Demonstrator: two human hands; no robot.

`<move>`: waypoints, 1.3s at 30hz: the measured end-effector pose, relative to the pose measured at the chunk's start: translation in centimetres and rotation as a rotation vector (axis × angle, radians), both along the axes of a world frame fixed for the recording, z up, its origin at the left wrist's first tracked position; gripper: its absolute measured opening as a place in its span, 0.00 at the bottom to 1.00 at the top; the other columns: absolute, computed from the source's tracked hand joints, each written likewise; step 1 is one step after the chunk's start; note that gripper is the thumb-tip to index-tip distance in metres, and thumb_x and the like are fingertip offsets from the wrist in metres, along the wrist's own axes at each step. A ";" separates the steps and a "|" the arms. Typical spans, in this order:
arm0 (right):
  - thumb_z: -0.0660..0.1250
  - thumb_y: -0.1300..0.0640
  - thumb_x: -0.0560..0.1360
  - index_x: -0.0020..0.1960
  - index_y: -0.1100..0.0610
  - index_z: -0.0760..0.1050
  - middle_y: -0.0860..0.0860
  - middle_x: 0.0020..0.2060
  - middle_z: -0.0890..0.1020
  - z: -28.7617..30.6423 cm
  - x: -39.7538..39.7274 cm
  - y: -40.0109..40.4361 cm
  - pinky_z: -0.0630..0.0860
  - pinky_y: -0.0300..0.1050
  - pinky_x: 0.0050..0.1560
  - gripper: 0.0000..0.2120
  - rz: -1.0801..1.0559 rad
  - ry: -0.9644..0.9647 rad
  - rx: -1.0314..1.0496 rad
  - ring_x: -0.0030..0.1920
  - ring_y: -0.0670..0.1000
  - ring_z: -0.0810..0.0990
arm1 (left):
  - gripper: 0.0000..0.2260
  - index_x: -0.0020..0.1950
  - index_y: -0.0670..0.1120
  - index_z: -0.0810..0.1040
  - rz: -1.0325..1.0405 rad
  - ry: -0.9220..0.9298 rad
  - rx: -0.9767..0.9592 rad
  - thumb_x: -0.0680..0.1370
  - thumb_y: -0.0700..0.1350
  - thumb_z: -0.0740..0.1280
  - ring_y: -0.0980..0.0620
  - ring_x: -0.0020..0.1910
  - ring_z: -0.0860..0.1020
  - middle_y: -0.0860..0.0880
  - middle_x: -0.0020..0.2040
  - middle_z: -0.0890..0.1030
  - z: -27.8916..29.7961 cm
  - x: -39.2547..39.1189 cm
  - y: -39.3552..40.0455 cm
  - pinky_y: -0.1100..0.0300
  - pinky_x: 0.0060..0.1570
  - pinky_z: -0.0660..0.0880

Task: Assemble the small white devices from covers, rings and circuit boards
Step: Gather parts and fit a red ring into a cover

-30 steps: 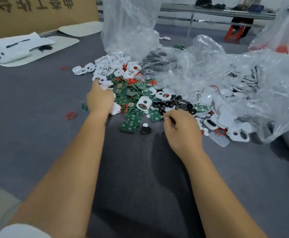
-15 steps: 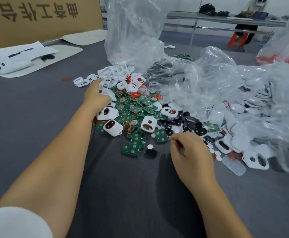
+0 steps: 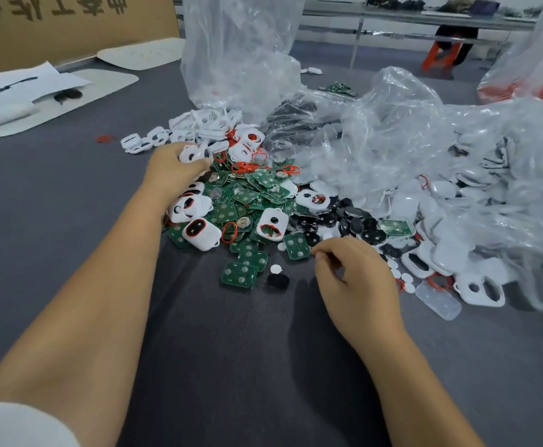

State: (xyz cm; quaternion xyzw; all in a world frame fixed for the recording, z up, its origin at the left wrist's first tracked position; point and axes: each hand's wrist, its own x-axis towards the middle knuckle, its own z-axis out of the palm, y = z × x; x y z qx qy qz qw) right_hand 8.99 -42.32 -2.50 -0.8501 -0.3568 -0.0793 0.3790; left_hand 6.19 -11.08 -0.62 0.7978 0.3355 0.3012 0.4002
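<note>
Circuit boards (image 3: 250, 201) between covers (image 3: 205, 124) behind-left and bags (image 3: 425, 150) right.

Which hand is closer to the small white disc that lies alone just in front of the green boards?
The right hand. It sits just to the right of the white disc. The left hand is farther back and to the left, gripping a white cover at the pile.

Single head-worn wide-angle view: looks forward and down along both forearms, close over grey table (image 3: 70, 195); parts heap frame centre, bags upper right.
</note>
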 end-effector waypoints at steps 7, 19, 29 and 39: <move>0.64 0.62 0.77 0.46 0.58 0.80 0.50 0.38 0.79 0.2 -0.1 -0.1 0.71 0.49 0.44 0.07 0.003 0.041 0.049 0.41 0.50 0.74 | 0.08 0.56 0.54 0.78 -0.207 0.081 0.106 0.77 0.49 0.71 0.44 0.62 0.75 0.49 0.64 0.76 1.6 -0.4 -2.8 0.66 0.42 0.67; 0.63 0.62 0.77 0.44 0.56 0.78 0.48 0.38 0.78 0.0 0.2 -0.4 0.73 0.50 0.42 0.07 -0.027 0.115 0.196 0.41 0.51 0.74 | 0.05 0.48 0.51 0.81 -0.231 -0.182 0.062 0.74 0.44 0.73 0.68 0.40 0.76 0.58 0.43 0.81 4.3 -0.1 -9.2 0.68 0.45 0.72; 0.63 0.60 0.80 0.53 0.55 0.81 0.46 0.38 0.82 1.5 1.3 -1.0 0.77 0.37 0.43 0.08 0.079 0.690 0.782 0.38 0.45 0.79 | 0.04 0.51 0.46 0.82 -0.473 -0.384 -0.529 0.78 0.42 0.70 0.55 0.41 0.82 0.49 0.43 0.86 1.5 1.3 -19.2 0.66 0.37 0.77; 0.62 0.64 0.80 0.44 0.58 0.78 0.51 0.34 0.79 1.7 2.1 -1.5 0.74 0.39 0.38 0.09 0.093 0.875 0.945 0.34 0.46 0.77 | 0.15 0.59 0.51 0.78 -0.300 -0.501 -0.409 0.82 0.36 0.57 0.56 0.31 0.82 0.52 0.51 0.84 0.0 0.3 -19.5 0.66 0.34 0.76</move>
